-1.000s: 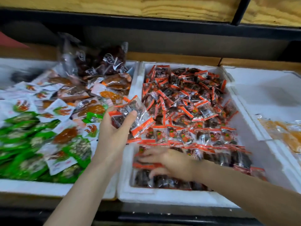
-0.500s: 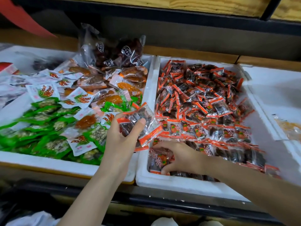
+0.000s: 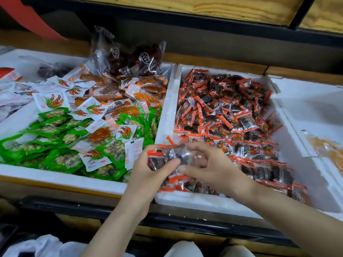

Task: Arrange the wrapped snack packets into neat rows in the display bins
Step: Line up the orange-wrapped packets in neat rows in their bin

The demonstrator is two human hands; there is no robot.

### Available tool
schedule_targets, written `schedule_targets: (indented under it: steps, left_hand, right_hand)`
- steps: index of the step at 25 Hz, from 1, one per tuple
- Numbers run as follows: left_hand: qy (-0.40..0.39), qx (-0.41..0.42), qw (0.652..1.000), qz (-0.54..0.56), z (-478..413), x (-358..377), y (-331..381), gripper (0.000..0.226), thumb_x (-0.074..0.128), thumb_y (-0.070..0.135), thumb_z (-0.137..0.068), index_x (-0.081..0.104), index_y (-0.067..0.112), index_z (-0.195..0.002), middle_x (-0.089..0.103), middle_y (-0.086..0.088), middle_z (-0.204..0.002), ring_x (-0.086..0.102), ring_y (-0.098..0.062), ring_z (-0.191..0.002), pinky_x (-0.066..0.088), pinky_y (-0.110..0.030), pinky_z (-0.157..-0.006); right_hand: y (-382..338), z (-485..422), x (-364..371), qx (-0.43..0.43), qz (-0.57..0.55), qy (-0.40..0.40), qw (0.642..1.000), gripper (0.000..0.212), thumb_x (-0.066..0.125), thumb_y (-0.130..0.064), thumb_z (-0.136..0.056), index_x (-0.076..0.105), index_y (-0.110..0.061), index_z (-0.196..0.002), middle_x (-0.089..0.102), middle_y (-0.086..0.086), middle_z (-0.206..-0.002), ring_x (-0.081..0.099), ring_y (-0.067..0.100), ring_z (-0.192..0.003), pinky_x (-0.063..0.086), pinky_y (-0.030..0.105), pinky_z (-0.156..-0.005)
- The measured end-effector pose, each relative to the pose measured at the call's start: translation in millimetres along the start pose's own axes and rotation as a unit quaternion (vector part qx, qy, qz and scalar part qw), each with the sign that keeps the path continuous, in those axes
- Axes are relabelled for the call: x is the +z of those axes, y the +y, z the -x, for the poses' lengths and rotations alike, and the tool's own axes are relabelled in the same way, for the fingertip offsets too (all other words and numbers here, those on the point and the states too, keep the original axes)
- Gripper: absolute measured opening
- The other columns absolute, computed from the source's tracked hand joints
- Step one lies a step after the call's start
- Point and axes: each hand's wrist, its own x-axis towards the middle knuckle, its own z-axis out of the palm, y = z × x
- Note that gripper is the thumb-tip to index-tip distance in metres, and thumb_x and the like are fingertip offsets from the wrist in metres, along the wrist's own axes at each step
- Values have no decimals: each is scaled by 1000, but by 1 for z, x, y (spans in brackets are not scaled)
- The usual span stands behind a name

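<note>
A white foam bin [image 3: 168, 115] in the middle holds many orange-edged clear packets [image 3: 222, 112] of dark snacks, loose at the back and in rows along the front. My left hand [image 3: 148, 175] grips a small bunch of these packets [image 3: 167, 156] over the bin's front left corner. My right hand [image 3: 209, 166] meets it from the right, its curled fingers pinching the same bunch.
The left foam bin [image 3: 61, 178] is full of green, white and orange packets [image 3: 61, 138], with a clear bag of dark red snacks [image 3: 133, 60] at its back. A right foam bin [image 3: 306, 101] holds a few yellow packets [image 3: 332, 151]. A dark shelf rail runs below.
My right hand lifted off the front row and came up to the bunch. My left hand lowered the bunch toward the bin's front corner. The camera view shifted left.
</note>
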Motion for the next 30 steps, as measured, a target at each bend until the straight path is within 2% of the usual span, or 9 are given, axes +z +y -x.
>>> schedule_targets:
  steps: [4,6,10,13,17,19,21,25,30]
  left_hand:
    - [19,-41,999,-2,9,4,-6,13,52,34,-95,62,30,-102,73,5,-97,68,-14,-96,54,-34,-84]
    - [32,-75,996,37,13,5,-3,21,44,38,-98,63,31,-101,73,2,-101,68,-18,-98,50,-43,-93]
    - [-17,-98,982,158,30,12,9,34,60,37,-81,63,17,-108,75,-7,-97,72,-22,-86,56,-34,-67]
    - [-11,-62,985,158,38,17,10,53,74,26,-61,63,15,-111,73,-9,-101,71,-26,-91,57,-40,-75]
    - [1,-35,987,154,43,22,12,48,72,28,-63,63,19,-110,74,-4,-100,70,-24,-95,56,-44,-82]
    - [-1,-21,990,137,44,25,12,45,71,30,-66,62,22,-110,74,-1,-101,70,-20,-97,54,-42,-86]
    - [-7,8,995,95,44,28,9,34,71,26,-74,62,25,-107,73,2,-100,70,-15,-95,55,-37,-82]
    - [-20,40,999,19,44,36,6,19,66,22,-86,60,32,-101,72,10,-94,69,-9,-92,56,-25,-75]
    - [29,58,997,28,32,27,9,20,58,21,-92,58,35,-106,68,5,-106,67,-10,-95,56,-26,-71]
  right_hand:
    - [-1,0,-6,-10,66,78,995,17,72,-15,-79,66,-24,-92,68,-4,-91,66,15,-82,56,35,-77]
    - [3,4,-12,-99,137,144,975,20,74,-10,-76,67,-24,-89,67,-13,-85,62,5,-81,53,24,-77]
    - [13,21,-19,-343,329,89,875,24,72,5,-73,72,-13,-88,67,-5,-92,55,7,-94,43,18,-89]
    - [13,29,-23,-370,313,79,871,27,62,8,-75,72,-13,-89,66,-3,-100,55,11,-102,42,23,-95]
    - [2,51,-18,-222,159,92,958,45,45,11,-87,61,-26,-106,51,-14,-123,45,-2,-122,38,14,-100]
    - [-4,58,-20,-100,-8,88,991,40,49,3,-92,52,-27,-120,52,-13,-125,51,-4,-116,43,12,-94]
    - [-6,56,-23,23,-155,48,986,32,55,-14,-92,52,-19,-123,62,-3,-116,64,10,-101,53,23,-86]
    - [4,46,-32,63,-88,95,990,12,58,-15,-90,64,-7,-96,71,-3,-77,67,16,-72,56,24,-69]
    - [24,13,-65,59,117,180,975,17,58,-12,-91,64,-14,-75,65,1,-68,63,10,-59,46,12,-49]
